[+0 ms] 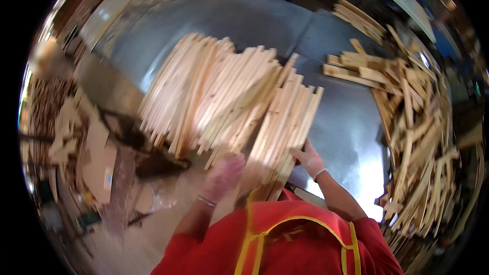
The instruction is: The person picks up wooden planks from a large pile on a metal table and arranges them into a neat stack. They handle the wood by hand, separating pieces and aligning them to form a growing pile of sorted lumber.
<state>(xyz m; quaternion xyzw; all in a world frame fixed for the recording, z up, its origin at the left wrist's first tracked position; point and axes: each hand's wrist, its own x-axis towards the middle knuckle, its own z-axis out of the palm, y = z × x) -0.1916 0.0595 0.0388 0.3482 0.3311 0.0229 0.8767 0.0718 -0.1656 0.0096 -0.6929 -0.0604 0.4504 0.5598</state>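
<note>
Many long, pale wooden strips (pixel 219 86) lie side by side on a grey metal table, slanting toward me. A narrower group of strips (pixel 277 127) reaches closest to my body. My right hand (pixel 309 159), in a thin clear glove, rests against the right edge of this group. Its thumb and fingers are apart. On the group's left side is my left hand (pixel 224 175), gloved too and smeared by motion. Whether it touches the strips or grips one I cannot tell. A darker, orange-toned strip (pixel 196 102) stands out among the pale ones.
A large jumbled heap of offcuts (pixel 417 147) fills the right side, with short boards (pixel 356 71) at its far end. The metal table (pixel 346 122) extends around the strips. At left are a blurred round object (pixel 48 58) and cardboard pieces (pixel 99 163).
</note>
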